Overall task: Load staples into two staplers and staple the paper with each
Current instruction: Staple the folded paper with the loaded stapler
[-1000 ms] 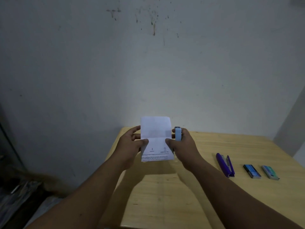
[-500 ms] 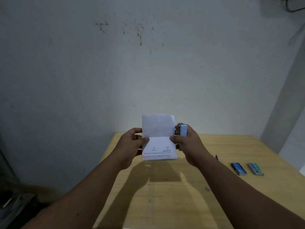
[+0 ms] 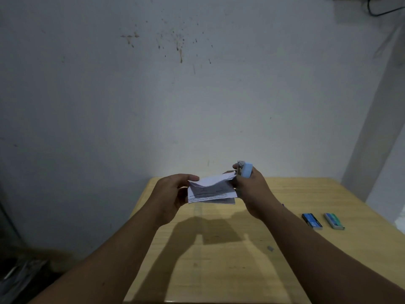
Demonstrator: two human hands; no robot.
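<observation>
A pale wooden table (image 3: 285,270) stands against a grey-white wall (image 3: 197,106) (spattered with brown marks high up), dim light casting shadows across its top.

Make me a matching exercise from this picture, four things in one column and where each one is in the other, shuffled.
Things:
1. paper
2. light blue stapler
3. dark blue staple box
4. green staple box

Places:
A. on the table, nearest its right edge
B. gripped in the right hand
C. held between both hands
D. on the table, just left of the other box

Pairs: 1-C, 2-B, 3-D, 4-A
</observation>
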